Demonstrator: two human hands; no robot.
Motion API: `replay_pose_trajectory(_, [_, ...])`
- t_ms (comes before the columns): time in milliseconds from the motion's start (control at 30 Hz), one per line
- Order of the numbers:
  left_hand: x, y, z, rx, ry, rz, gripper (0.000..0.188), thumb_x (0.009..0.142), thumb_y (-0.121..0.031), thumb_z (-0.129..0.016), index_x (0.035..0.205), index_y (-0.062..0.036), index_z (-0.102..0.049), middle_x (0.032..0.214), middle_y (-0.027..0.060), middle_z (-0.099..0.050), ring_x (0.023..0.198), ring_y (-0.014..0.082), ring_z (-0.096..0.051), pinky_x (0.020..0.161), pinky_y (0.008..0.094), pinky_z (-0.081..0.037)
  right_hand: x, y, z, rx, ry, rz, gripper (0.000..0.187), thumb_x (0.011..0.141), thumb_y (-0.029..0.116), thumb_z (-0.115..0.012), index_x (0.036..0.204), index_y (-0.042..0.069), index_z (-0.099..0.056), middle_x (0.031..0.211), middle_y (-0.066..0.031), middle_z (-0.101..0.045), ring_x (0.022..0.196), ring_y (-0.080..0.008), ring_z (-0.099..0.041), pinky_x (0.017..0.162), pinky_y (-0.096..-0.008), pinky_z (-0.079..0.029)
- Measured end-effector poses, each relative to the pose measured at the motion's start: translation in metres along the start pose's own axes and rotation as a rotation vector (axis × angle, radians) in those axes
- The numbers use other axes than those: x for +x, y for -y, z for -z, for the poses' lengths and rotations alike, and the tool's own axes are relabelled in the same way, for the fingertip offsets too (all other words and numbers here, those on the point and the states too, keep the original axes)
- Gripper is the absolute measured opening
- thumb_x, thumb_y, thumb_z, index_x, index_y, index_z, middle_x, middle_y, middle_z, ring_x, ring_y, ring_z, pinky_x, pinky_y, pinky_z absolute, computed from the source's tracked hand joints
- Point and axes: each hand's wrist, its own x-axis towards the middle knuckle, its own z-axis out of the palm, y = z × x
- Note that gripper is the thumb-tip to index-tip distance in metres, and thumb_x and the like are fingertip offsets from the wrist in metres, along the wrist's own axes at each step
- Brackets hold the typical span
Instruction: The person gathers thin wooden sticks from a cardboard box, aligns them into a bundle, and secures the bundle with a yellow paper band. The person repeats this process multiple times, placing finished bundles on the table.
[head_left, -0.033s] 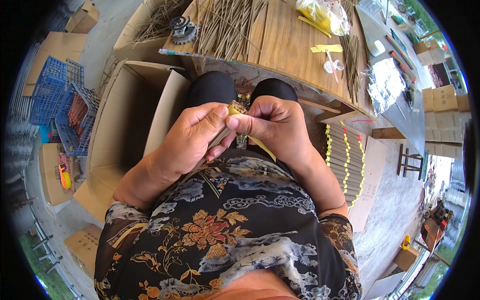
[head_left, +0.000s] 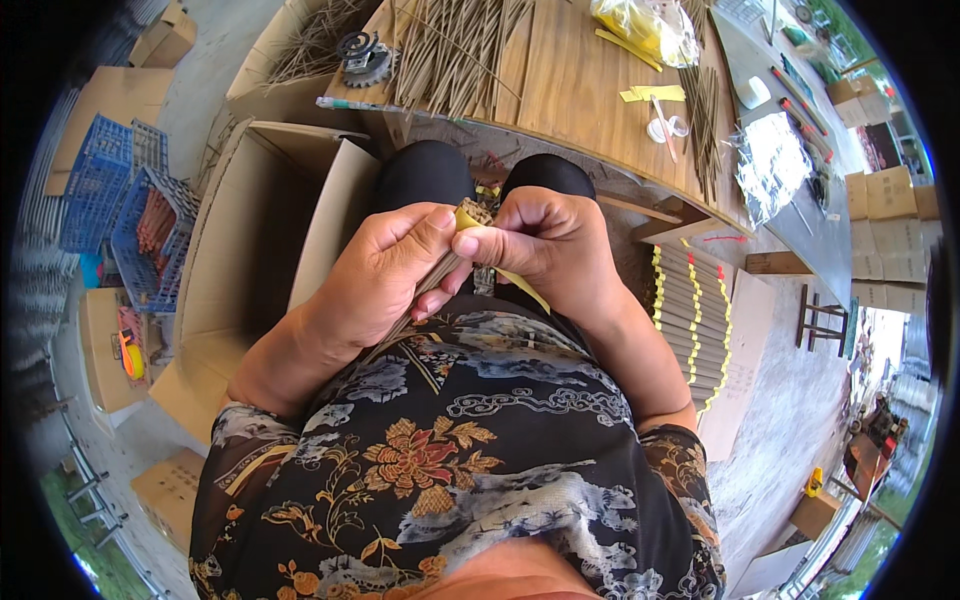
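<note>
Over my lap, my left hand (head_left: 385, 262) is closed round a bundle of thin brown sticks (head_left: 438, 272), which look like incense sticks. The bundle slants up to the right, its end showing above my fingers; its lower part runs back along my left forearm. Round that end goes a yellow paper strip (head_left: 528, 290), its loose tail hanging below my right hand (head_left: 562, 250). My right thumb and fingers pinch the strip against the bundle, close to my left thumb. The fingertips under the bundle are partly hidden.
A wooden table (head_left: 560, 90) ahead holds loose brown sticks (head_left: 455, 50), yellow strips (head_left: 652, 93) and a small round container (head_left: 668, 130). An open cardboard box (head_left: 240, 240) stands at my left. Yellow-banded bundles (head_left: 690, 325) lie at right, blue crates (head_left: 100, 185) far left.
Both hands stay at the end of the bundle, almost unmoved. Only a very slight shift of the right hand and the strip's tail shows.
</note>
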Motion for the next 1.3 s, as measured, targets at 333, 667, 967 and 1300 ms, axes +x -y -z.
replay_pose_trajectory(333, [0.0, 0.0, -0.008, 0.115, -0.171, -0.067, 0.033, 0.094, -0.028, -0.035, 0.102, -0.0005, -0.051, 0.067, 0.0008, -0.048, 0.05, 0.0031, -0.039, 0.042, 0.0153, -0.033, 0.008, -0.002, 0.001, -0.709, -0.36, 0.346, 0.038, 0.06, 0.032, -0.075, 0.068, 0.005, -0.049, 0.056, -0.0045, -0.044, 0.062, -0.0256, -0.046, 0.066, -0.0348, -0.039])
replay_pose_trajectory(667, [-0.002, 0.008, -0.013, 0.465, -0.176, -0.202, 0.039, 0.095, -0.027, -0.033, 0.121, 0.0002, -0.043, 0.071, 0.0004, -0.048, 0.054, 0.0027, -0.038, 0.046, 0.0149, -0.034, -0.01, 0.003, -0.003, -0.165, -0.118, -0.093, 0.025, 0.076, 0.023, -0.067, 0.073, -0.002, -0.06, 0.063, -0.0047, -0.055, 0.059, -0.0082, -0.047, 0.052, -0.0239, -0.04])
replay_pose_trajectory(967, [-0.005, 0.007, -0.017, 0.537, -0.031, -0.219, 0.043, 0.095, -0.028, -0.032, 0.13, -0.0034, -0.034, 0.071, -0.0006, -0.046, 0.055, 0.0025, -0.037, 0.051, 0.0153, -0.035, -0.014, -0.005, 0.012, 0.117, 0.156, -0.142, 0.022, 0.083, 0.018, -0.059, 0.087, -0.003, -0.057, 0.074, -0.0041, -0.059, 0.066, -0.0075, -0.052, 0.059, -0.0226, -0.043])
replay_pose_trajectory(1300, [0.001, 0.006, -0.015, 0.186, 0.186, -0.055, 0.06, 0.093, -0.027, -0.037, 0.139, -0.0142, 0.0, 0.072, 0.0013, -0.047, 0.054, 0.0031, -0.04, 0.044, 0.0145, -0.035, -0.012, 0.003, 0.028, 0.207, 0.377, -0.071, 0.02, 0.082, 0.008, -0.059, 0.095, -0.005, -0.052, 0.084, -0.0105, -0.06, 0.078, -0.0187, -0.063, 0.07, -0.0264, -0.05])
